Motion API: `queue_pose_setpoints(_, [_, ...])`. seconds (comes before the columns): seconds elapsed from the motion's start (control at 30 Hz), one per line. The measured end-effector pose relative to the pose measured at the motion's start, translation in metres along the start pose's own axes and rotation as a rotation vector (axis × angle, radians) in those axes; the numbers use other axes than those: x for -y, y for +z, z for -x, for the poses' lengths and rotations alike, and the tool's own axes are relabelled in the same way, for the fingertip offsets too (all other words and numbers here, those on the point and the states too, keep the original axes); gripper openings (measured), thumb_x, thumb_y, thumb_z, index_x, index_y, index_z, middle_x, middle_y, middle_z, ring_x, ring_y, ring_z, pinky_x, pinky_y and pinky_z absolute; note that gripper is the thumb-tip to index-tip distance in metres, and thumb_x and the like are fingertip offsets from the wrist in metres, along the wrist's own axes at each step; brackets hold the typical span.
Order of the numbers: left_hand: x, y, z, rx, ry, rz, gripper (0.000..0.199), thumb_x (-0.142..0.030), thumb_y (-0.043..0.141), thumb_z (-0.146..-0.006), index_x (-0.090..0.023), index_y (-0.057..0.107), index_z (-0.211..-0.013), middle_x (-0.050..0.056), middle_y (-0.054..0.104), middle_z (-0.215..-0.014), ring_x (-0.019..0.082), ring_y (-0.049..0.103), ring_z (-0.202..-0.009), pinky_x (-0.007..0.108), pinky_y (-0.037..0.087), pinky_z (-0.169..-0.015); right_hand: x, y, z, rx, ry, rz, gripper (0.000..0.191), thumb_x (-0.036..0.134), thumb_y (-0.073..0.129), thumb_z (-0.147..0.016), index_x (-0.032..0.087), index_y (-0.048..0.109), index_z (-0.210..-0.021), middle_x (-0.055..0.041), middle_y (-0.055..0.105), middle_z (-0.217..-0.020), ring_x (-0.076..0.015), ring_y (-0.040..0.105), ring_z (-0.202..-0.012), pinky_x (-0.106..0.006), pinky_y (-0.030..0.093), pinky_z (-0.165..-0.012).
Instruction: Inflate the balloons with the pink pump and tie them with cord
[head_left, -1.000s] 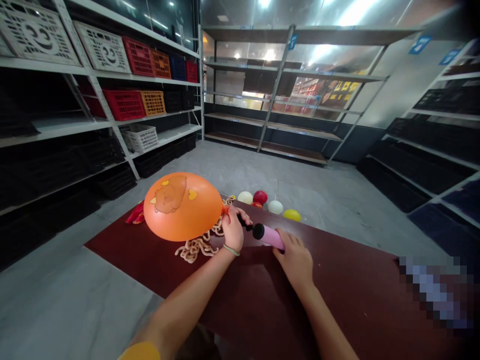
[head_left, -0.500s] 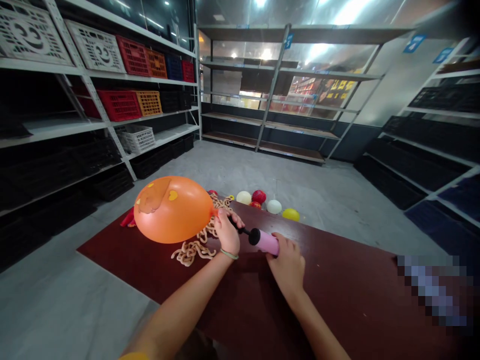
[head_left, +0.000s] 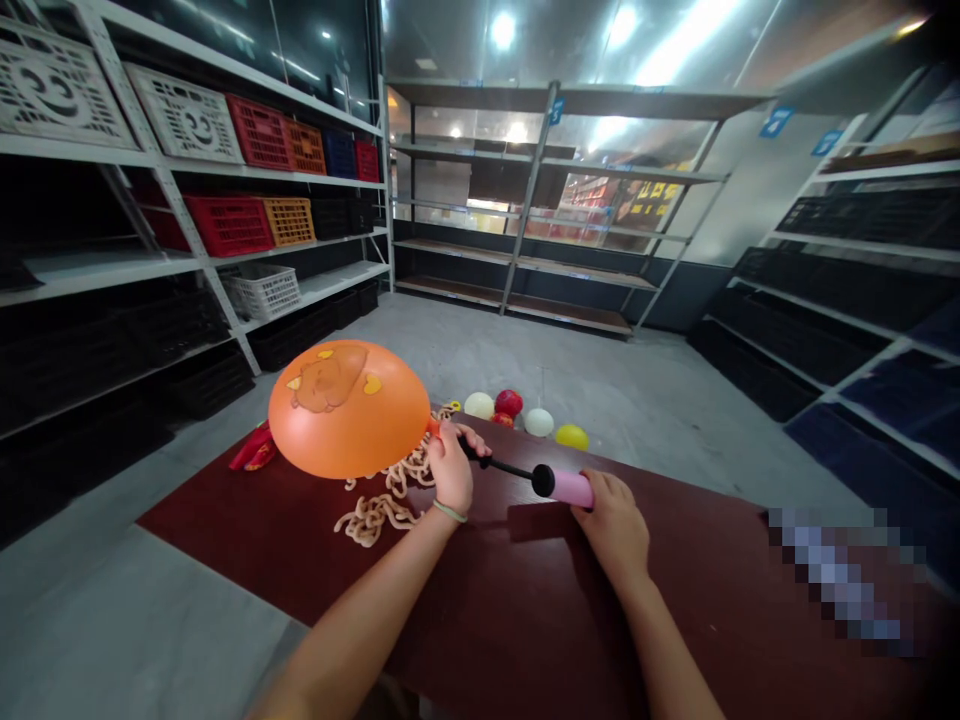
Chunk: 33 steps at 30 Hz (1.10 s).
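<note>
A large orange balloon (head_left: pixel 349 420) with a printed cartoon animal and yellow hearts is inflated at the left, above the table. Its neck meets the black nozzle end of a balloon pump (head_left: pixel 568 486). My left hand (head_left: pixel 452 465), closed, grips the neck and that black end together. The pump's pink barrel sits in my right hand (head_left: pixel 616 520), fingers wrapped round it. Between my hands a length of black rod shows. Tan, twisted long balloons (head_left: pixel 375 518) lie in a heap under and beside the orange balloon, partly hidden by my left hand.
The dark red table (head_left: pixel 495 600) carries red wrappers (head_left: pixel 253 448) at its left and a blurred-out object (head_left: pixel 840 580) at its right. Beyond the far edge, white, red and yellow balloons (head_left: pixel 571 437) rest on the floor. Shelves with crates (head_left: pixel 229 225) stand around.
My right hand has moved right with the pink barrel, away from my left hand, and more black rod shows. The orange balloon has turned slightly, showing more of its print. The view has shifted.
</note>
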<state>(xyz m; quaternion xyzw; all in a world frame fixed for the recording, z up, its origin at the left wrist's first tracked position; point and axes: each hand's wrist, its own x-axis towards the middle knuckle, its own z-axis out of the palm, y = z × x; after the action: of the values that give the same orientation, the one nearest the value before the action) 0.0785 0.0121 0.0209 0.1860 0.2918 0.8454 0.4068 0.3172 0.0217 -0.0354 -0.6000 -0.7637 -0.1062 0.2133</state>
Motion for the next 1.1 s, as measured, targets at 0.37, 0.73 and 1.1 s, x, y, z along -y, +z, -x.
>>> queue_pose_setpoints(0.37, [-0.008,0.001,-0.002,-0.008,-0.064,0.027,0.038,-0.045,0.062,-0.087,-0.020,0.042,-0.068,-0.007,0.041,-0.051,0.008,0.041,-0.038,0.021,0.039,-0.041,0.075,-0.021,0.017,0.040,-0.034,0.001,0.040,0.025,0.060,-0.082,0.026,0.055,-0.122,-0.0045,0.065,-0.098,-0.0240,0.057,-0.093,-0.032,0.036,-0.070])
queue_pose_setpoints(0.73, [-0.013,0.006,-0.004,0.031,-0.035,0.043,0.038,-0.045,0.060,-0.089,-0.020,0.042,-0.067,-0.005,0.044,-0.051,0.010,0.046,-0.041,0.025,0.044,-0.047,0.025,-0.016,0.004,-0.114,-0.106,0.098,0.043,0.025,0.061,-0.085,0.025,0.054,-0.128,-0.0067,0.064,-0.119,-0.0255,0.054,-0.109,-0.033,0.040,-0.079])
queue_pose_setpoints(1.1, [-0.028,-0.005,-0.018,-0.157,0.040,0.117,0.034,-0.041,0.059,-0.088,-0.021,0.038,-0.071,-0.008,0.038,-0.051,0.007,0.037,-0.038,0.021,0.033,-0.040,0.054,-0.021,0.010,-0.071,-0.077,0.077,0.046,0.023,0.063,-0.078,0.019,0.052,-0.122,-0.0076,0.067,-0.103,-0.0244,0.059,-0.091,-0.034,0.037,-0.075])
